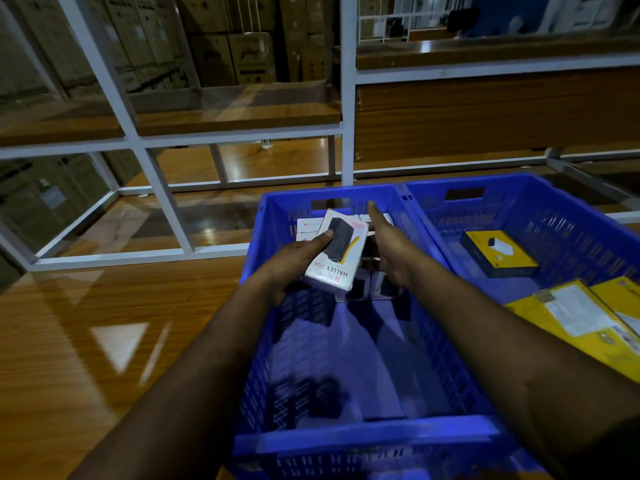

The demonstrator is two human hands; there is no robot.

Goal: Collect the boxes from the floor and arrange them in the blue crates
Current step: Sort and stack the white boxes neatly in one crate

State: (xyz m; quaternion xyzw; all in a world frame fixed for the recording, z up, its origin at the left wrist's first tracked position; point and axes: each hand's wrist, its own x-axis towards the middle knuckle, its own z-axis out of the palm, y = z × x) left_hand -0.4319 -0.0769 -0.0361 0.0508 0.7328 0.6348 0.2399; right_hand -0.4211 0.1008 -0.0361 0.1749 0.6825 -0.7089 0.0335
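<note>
**White box going into the left crate**

Head view: the left hand [294, 261] is clamped on a white box [334, 252], thumb on its top face and fingers under it, holding it tilted above the far end of the left blue crate [363, 434]. The right hand [391, 251] reaches in alongside with its fingers straight and together, touching the box's right edge and gripping nothing that can be seen. Beneath and behind the held box, more white boxes [310, 226] lie packed against the crate's far wall; how many cannot be told. The near half of this crate's bottom is bare. Touching it on the right stands a second blue crate [554, 216], with a yellow-and-black box [498, 252] near its far left corner and larger yellow boxes [581, 317] along its near right side.

Judging by this, the sorting is partly done: both crates hold boxes with room left. No boxes show on the wooden floor [104, 306] here, so what remains to collect cannot be told.
</note>
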